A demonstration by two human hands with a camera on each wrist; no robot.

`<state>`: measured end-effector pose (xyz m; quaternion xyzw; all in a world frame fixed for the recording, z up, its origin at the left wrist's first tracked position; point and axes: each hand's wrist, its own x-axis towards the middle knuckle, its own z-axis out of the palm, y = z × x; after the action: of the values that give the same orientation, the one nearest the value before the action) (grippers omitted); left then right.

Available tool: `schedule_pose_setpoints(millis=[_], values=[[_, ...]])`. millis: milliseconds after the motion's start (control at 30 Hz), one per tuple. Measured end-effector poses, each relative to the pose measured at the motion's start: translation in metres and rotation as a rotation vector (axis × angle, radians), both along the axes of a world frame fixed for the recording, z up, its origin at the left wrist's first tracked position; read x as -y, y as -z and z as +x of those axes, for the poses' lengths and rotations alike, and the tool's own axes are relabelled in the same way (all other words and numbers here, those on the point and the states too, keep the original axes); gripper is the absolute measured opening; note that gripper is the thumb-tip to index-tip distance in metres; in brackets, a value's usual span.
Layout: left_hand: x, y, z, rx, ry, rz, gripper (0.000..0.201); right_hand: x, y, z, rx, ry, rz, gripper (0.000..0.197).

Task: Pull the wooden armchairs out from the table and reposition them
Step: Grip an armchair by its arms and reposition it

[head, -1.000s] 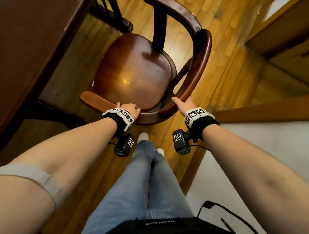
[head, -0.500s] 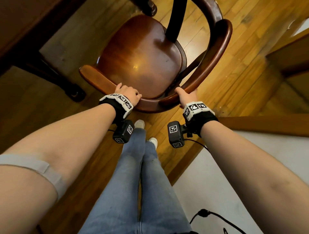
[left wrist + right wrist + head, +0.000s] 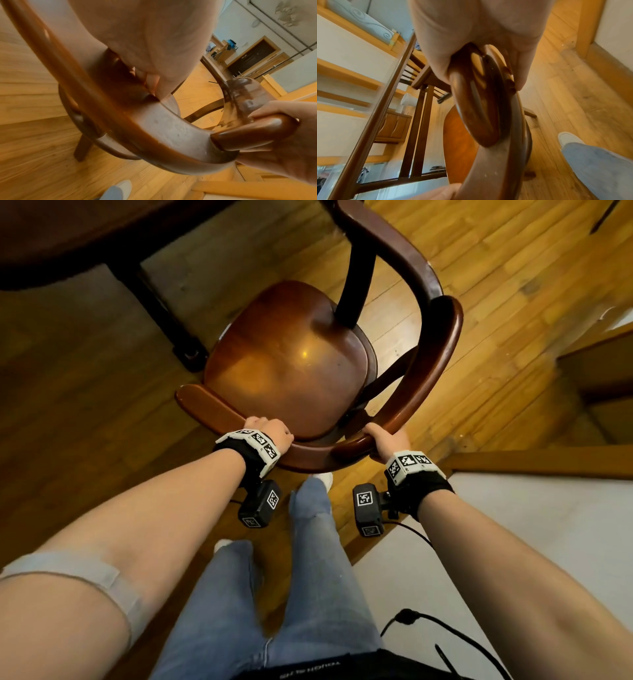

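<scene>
Both hands grip armchair [image 3: 291, 364] curved glossy rail (seemingly bentwood).

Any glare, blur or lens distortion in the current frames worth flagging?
Head view: sharp, a glare spot on the armchair seat, and floorboards bowing from the wide angle. Left wrist view: the left hand is a close, soft mass, the rail is smeared, and the right hand is at the edge. Right wrist view: the right hand is blurred, and the table edge streaks.
</scene>
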<state>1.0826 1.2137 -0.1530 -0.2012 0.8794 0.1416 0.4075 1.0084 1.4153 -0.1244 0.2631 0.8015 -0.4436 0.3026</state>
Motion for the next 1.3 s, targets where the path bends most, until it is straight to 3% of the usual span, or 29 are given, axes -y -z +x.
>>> schedule_pose_setpoints(millis=[267,400,567,867,967,1100,1300], values=[[0.041,0.013,0.152,0.108,-0.120,-0.002,0.039,0.042,0.001,0.129,0.041,-0.114,-0.030,0.046],[0.070,0.017,0.223,0.168,-0.201,0.025,0.036,0.079,0.005,0.180,0.060,-0.201,-0.050,0.067],[0.112,0.008,0.301,0.253,-0.379,0.020,0.037,0.133,0.011,0.230,0.191,-0.419,-0.132,0.068],[0.188,-0.021,0.428,0.150,-0.697,-0.109,0.041,0.269,0.008,0.319,0.316,-0.817,-0.180,0.100],[0.197,-0.038,0.447,0.077,-0.847,-0.089,0.040,0.302,-0.003,0.330,0.346,-0.963,-0.109,0.102],[0.194,-0.060,0.449,-0.088,-1.150,-0.094,0.037,0.329,-0.026,0.318,0.402,-1.168,-0.033,0.084],[0.169,-0.078,0.416,-0.187,-1.503,0.057,0.039,0.366,-0.042,0.256,0.212,-1.320,0.127,0.069]])
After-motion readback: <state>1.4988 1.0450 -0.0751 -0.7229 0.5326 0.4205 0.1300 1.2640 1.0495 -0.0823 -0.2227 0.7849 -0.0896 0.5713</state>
